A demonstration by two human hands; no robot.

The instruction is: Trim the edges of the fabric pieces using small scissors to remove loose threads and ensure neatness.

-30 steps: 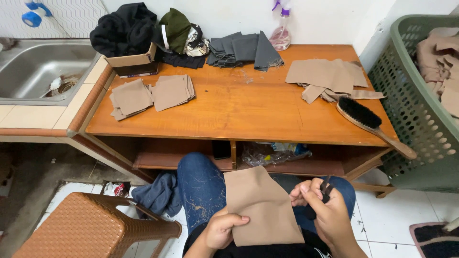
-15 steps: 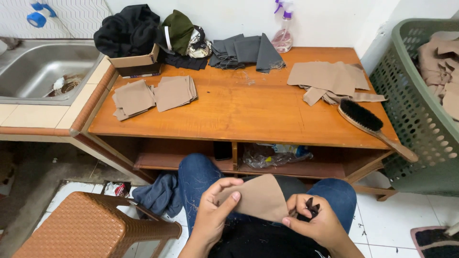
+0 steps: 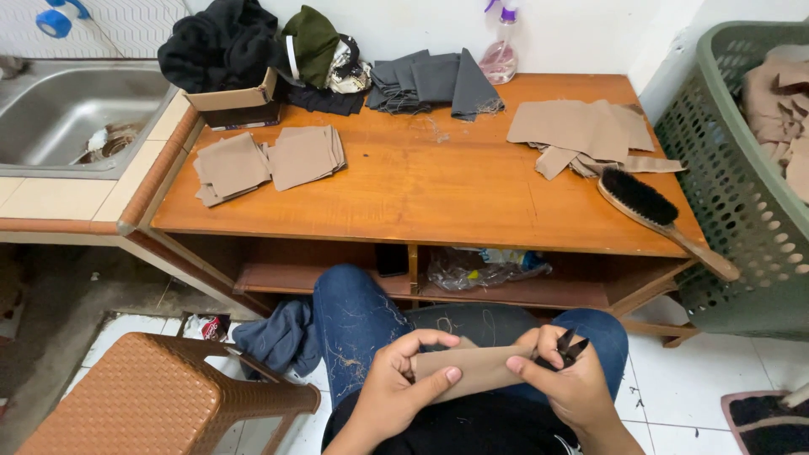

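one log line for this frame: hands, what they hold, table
left hand: pinches tan fabric piece | right hand: fabric's other end, plus small black snips | table: tan stacks, brush

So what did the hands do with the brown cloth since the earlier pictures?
The tan cloth piece was spread open on the lap; now it is folded into a narrow strip, pinched between both hands. The left hand moved from under it to its left end. The right hand holds the right end, with the small black snips still in it. The table, brush and cloth stacks stayed put.
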